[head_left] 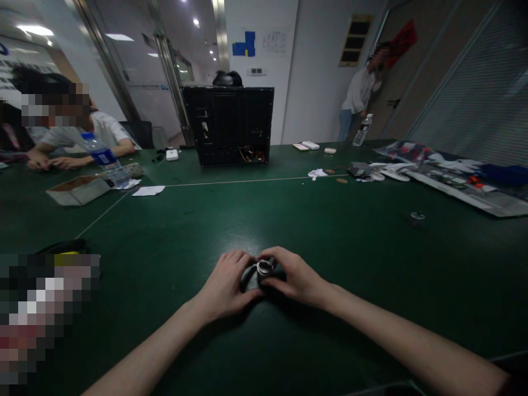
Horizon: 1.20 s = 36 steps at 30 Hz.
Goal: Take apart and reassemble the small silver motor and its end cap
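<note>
A small metal cylinder (pixel 264 269) with a pale ring-shaped rim and a dark side stands on the green table, between my hands. My left hand (pixel 231 283) curves round its left side, fingertips by the rim and thumb near its base, with a gap showing inside the palm. From the right, my right hand (pixel 295 278) has its forefinger at the top and its thumb against the side. The inner fingertips partly cover the cylinder, so its lower part is hidden. A similar small cylindrical part (pixel 417 218) stands apart, farther right.
A black computer case (pixel 231 124) stands at the back. On the left are an open box (pixel 78 191), a water bottle (pixel 105 157) and a seated person (pixel 105 129). A tray (pixel 490 203) of parts lies right; another person (pixel 357 93) stands beyond.
</note>
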### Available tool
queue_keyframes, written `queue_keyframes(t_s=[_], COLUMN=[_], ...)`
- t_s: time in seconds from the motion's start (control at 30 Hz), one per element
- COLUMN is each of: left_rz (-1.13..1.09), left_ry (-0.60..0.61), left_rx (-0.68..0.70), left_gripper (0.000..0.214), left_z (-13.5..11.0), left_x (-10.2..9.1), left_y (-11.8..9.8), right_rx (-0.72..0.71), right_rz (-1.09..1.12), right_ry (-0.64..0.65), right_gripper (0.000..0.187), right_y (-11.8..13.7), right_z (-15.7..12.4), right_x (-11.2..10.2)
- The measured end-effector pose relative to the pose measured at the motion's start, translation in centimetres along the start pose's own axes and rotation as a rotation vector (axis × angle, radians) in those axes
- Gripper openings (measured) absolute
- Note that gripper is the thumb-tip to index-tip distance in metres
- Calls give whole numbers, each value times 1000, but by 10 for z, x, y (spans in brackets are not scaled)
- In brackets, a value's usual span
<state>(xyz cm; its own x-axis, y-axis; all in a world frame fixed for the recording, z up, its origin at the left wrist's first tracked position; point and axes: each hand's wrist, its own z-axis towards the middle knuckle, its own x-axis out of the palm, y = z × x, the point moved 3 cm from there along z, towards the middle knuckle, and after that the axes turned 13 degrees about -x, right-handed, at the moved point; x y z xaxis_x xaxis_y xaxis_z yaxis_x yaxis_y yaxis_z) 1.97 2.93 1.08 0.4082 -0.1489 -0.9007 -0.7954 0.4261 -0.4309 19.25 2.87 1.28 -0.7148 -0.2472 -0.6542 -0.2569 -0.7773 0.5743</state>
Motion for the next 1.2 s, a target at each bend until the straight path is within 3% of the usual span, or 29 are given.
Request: queue_keyframes(t_s=[0.37, 0.77, 0.93, 1.2], left_rz=[-91, -124, -157, -173], left_ry=[52, 53, 48, 54], left_rx=[-10, -4, -10, -17], left_gripper=[23, 31, 42, 67], left_z=[2, 0, -1, -4], left_x=[2, -2, -4, -1], left_y=[-3, -6, -5, -4], right_rx=[-4, -145, -100, 82], right_rz=[-71, 57, 86, 187], right_ry=[-92, -15, 8, -88], right_gripper=[29, 32, 32, 29], right_y=[5, 2, -1, -15], right_z=[3, -3, -3, -2], right_x=[16, 5, 7, 9])
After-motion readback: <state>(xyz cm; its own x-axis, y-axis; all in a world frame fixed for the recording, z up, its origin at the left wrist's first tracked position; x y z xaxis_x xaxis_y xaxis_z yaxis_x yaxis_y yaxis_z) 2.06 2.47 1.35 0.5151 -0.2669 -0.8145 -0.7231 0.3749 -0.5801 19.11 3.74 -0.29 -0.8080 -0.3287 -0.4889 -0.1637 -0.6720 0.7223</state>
